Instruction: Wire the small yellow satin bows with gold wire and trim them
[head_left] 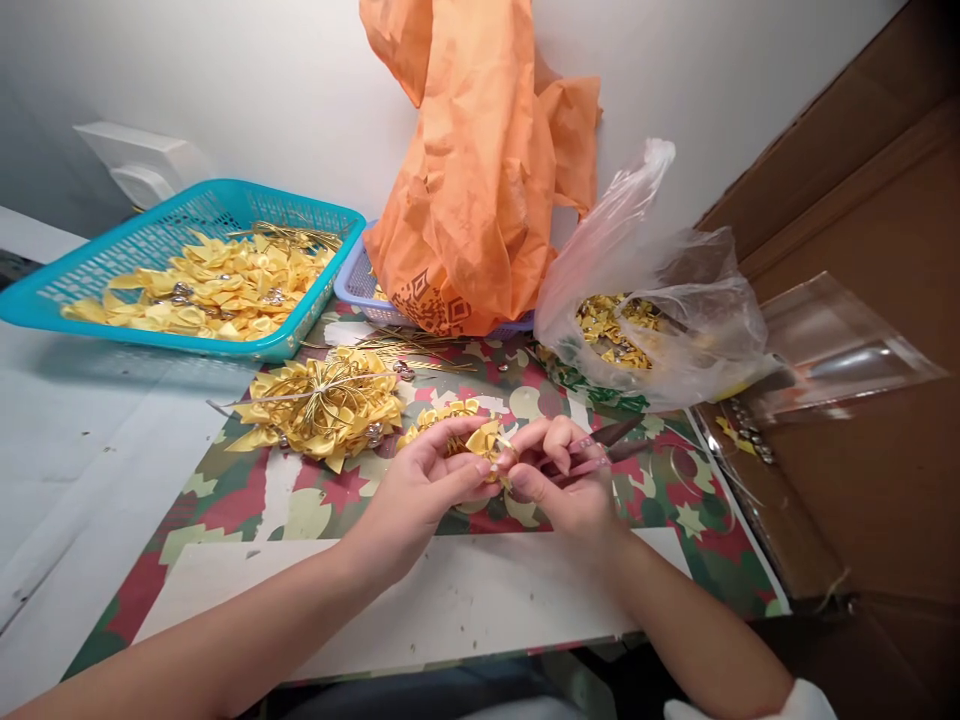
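My left hand (420,480) is closed on a small yellow ribbon flower (484,438), gripped between thumb and fingers. Opposite it, my right hand (581,495) has its thumb and fingertips pressed together at the flower's right edge. Pink-handled scissors (621,434) are also tucked in the right hand, their dark blades pointing right, away from the flower. More yellow ribbon petals (446,411) lie on the table just behind my fingers. Left of them sits a gathered bunch of yellow ribbon flowers (262,415), with gold wire stems (322,388) tied on top.
A teal basket (292,340) of yellow ribbon flowers stands at the back left. Beside it, an orange bag (472,190) rests on a purple basket (352,280). Clear plastic bags (712,310) with gold pieces are at right, near cardboard (862,300). White paper (420,600) lies in front.
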